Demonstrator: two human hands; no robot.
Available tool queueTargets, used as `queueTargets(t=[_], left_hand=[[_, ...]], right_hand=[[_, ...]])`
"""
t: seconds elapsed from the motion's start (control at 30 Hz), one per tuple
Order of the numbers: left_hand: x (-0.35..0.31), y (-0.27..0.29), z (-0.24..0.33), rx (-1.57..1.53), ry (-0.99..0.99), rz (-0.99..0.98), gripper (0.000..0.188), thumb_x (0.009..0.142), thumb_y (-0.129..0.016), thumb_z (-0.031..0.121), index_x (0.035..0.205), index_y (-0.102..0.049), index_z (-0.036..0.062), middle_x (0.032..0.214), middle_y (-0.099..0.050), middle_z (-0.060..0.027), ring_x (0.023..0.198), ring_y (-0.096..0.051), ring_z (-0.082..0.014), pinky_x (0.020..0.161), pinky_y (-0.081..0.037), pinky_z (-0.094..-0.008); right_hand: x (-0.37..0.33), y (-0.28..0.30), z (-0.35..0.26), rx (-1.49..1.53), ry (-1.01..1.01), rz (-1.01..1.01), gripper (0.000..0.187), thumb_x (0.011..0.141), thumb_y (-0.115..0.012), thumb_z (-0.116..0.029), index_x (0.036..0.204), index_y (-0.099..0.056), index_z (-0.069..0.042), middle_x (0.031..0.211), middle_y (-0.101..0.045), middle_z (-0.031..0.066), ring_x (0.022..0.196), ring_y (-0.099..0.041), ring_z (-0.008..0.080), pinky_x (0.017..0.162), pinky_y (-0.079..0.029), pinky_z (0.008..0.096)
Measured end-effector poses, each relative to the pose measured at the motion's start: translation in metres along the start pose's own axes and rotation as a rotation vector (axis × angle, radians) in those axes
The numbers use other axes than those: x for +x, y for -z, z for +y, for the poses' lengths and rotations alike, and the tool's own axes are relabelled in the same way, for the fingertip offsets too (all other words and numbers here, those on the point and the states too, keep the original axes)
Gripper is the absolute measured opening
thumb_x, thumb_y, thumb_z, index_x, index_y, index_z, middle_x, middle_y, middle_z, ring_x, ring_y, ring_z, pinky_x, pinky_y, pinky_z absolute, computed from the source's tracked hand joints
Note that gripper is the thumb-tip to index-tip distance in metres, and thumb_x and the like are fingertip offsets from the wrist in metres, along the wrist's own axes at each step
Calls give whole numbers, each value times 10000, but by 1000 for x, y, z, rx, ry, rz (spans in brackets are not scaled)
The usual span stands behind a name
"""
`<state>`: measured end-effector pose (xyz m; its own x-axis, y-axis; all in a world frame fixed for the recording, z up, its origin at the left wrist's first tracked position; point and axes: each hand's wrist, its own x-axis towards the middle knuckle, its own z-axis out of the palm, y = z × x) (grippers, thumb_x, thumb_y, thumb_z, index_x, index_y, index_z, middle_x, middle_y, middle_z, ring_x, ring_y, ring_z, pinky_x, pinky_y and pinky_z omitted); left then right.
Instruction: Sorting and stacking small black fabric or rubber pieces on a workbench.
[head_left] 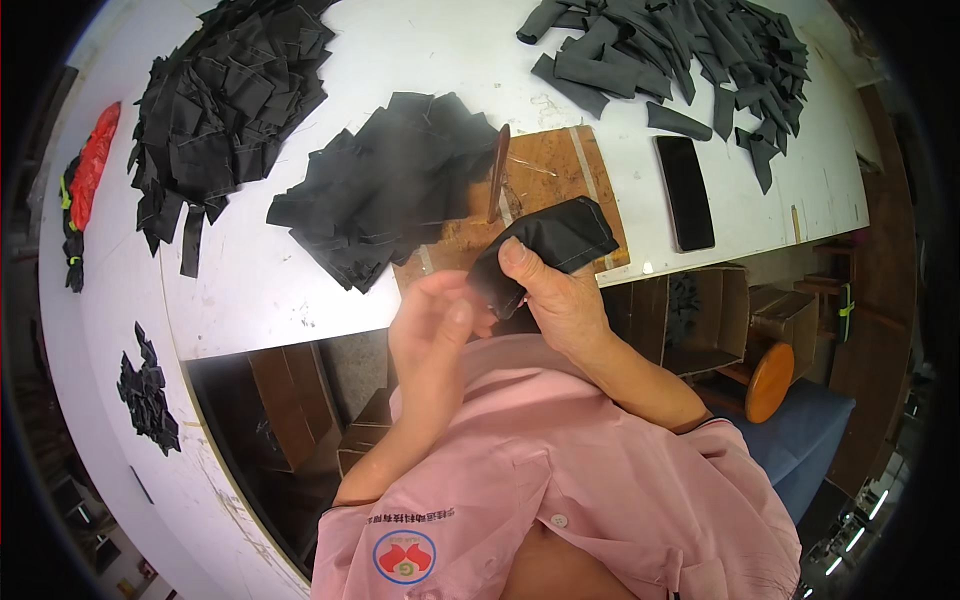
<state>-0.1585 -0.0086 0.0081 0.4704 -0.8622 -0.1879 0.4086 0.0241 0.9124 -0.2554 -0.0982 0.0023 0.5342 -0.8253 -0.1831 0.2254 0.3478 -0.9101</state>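
Note:
My right hand [555, 295] grips a black stitched fabric piece [565, 235], its thumb pressed on top and the fingers underneath. The piece is folded or tube-like, with pale stitching along its edges. My left hand [440, 325] is at the lower left end of the piece; its fingers are curled and blurred, and whether they pinch the fabric is unclear. Beneath the hands and fabric lies a brown board [560, 160] with tape strips. A narrow reddish-brown upright piece [499, 175] stands on it. Close by on the left is a pile of flat black fabric pieces [385, 185].
A larger black fabric pile [225, 110] lies far left, and rolled dark strips [660, 50] lie far right. A black phone [685, 192] rests on the white table [260, 315]. Cardboard boxes [705, 320] and a stool with an orange round end [770, 382] are below right.

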Motion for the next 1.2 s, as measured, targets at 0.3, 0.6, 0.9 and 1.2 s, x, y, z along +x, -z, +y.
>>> queueTargets(t=[0.3,0.6,0.9,1.2], left_hand=[[9,-4,7,-180,129,-23,179,794,-544,95,922,-525,-29,766,-563,-71,635,-541,-135,588,-442,-246],[23,1,20,256,-215,144,16,765,-564,-10,766,-548,-9,647,-536,2,568,-485,-47,529,-375,-162],[18,-14,20,706,-450,-61,64,730,-590,-25,717,-533,0,643,-486,9,562,-430,-36,506,-336,-160],[18,-26,26,699,-419,-89,59,658,-604,-28,697,-565,-7,632,-557,-74,539,-515,-137,537,-402,-223]], right_hand=[[4,-7,-5,46,-12,-33,249,828,-545,-259,705,-530,-43,634,-518,-18,538,-430,37,452,-338,174],[6,23,0,-331,-167,-126,187,799,-546,-139,670,-532,-4,568,-489,13,504,-445,79,460,-365,213],[-28,5,-36,-616,508,116,300,635,-723,-239,752,-549,-25,602,-486,48,525,-475,202,477,-372,284],[-22,5,-40,-629,572,-4,218,686,-664,-122,832,-541,-16,713,-486,59,583,-521,161,483,-421,267]])
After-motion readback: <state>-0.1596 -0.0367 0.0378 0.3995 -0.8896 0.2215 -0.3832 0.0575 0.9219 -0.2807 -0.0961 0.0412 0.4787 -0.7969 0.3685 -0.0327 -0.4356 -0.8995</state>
